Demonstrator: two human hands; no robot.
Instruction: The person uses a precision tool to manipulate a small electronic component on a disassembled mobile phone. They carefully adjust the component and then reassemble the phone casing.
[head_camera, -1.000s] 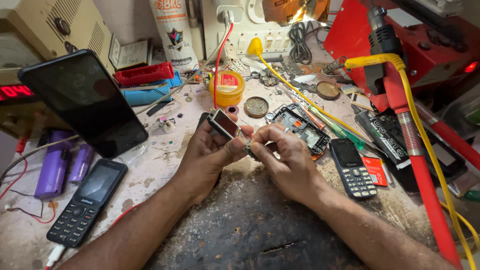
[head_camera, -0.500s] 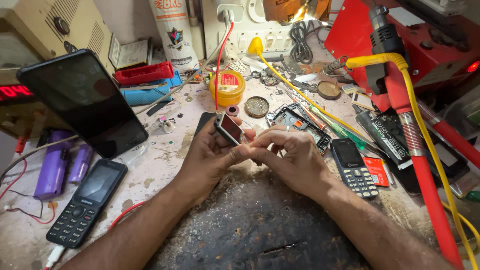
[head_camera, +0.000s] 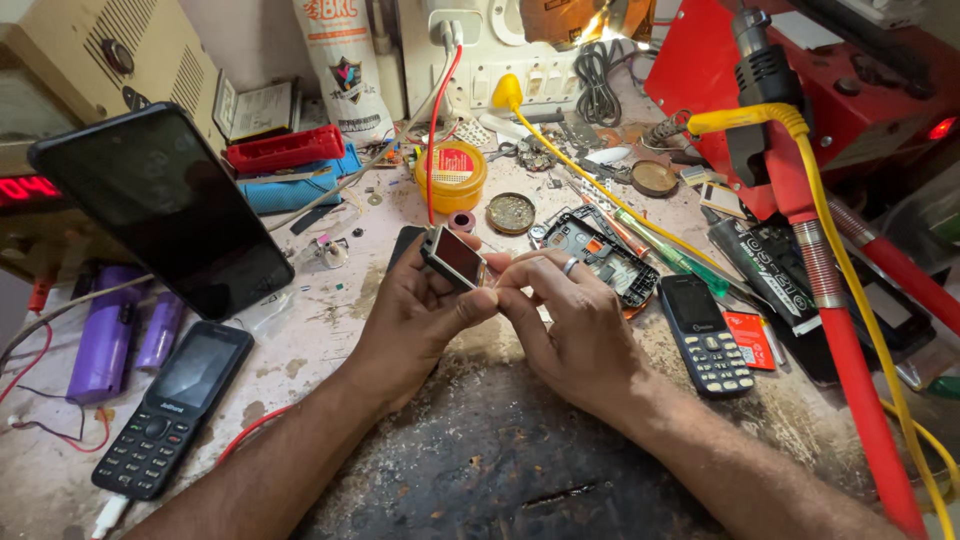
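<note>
Head view shows two hands meeting over a grimy workbench (head_camera: 300, 350). Left hand (head_camera: 420, 310) pinches one small display module (head_camera: 455, 256) between thumb and fingers, tilted; right hand (head_camera: 570, 320), wearing one ring, closes its fingertips on the module's lower edge. Two keypad phones lie flat: one black phone (head_camera: 170, 405) well left of the module, one dark blue phone (head_camera: 705, 335) to its right. One opened phone housing (head_camera: 598, 255) sits just right of the module, one yellow tin (head_camera: 452, 175) behind it, one smartphone (head_camera: 165, 205) propped far left.
</note>
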